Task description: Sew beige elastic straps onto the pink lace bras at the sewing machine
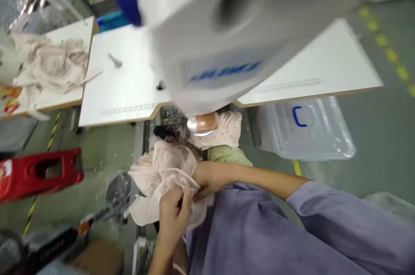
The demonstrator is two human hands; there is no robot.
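My left hand (173, 212) pinches pale-pink lacy fabric (175, 158) at seven o'clock; my right hand's (210, 176) half-hidden fingers I can't read. At twelve, a bulky white machine head (210, 46) blocks the white wooden-edged desk (129, 67); clear plastic box (311, 132), three o'clock.

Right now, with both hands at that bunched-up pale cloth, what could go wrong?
The pale cloth is bunched in loose folds around the left hand and right hand, so a layer might slip or crease. On the side table, part of the cloth pile hangs over the edge, so a bump could drag it down.
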